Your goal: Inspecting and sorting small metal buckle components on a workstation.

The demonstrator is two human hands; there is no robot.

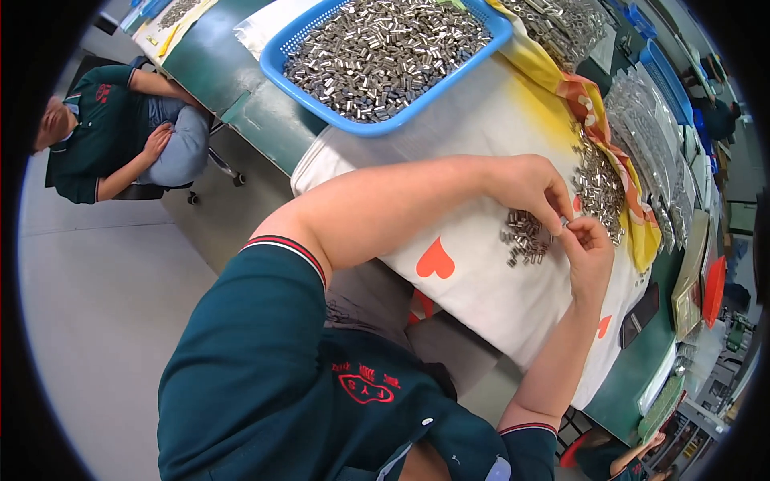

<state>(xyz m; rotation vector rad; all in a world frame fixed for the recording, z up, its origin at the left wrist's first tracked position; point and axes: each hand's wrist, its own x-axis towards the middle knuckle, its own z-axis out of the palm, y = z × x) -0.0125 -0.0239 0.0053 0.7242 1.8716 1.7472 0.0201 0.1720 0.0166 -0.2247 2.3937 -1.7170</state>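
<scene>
My left hand (pixel 529 188) and my right hand (pixel 590 248) meet over the white cloth (pixel 497 297), fingertips pinched together. Between them a bit of a small metal cylinder (pixel 565 224) shows; the fingers cover most of it. Just under my hands lies a small pile of short metal cylinders (pixel 525 239). Beyond the fingers, a longer heap of similar metal pieces (pixel 597 184) runs along a yellow and orange patterned cloth (pixel 616 136).
A blue plastic basket (pixel 353 127) full of metal cylinders stands on the far left of the cloth. Clear plastic bags (pixel 642 128) and a dark phone-like slab (pixel 639 317) lie to the right on the green table (pixel 261 120). A person (pixel 120 132) sits at the left.
</scene>
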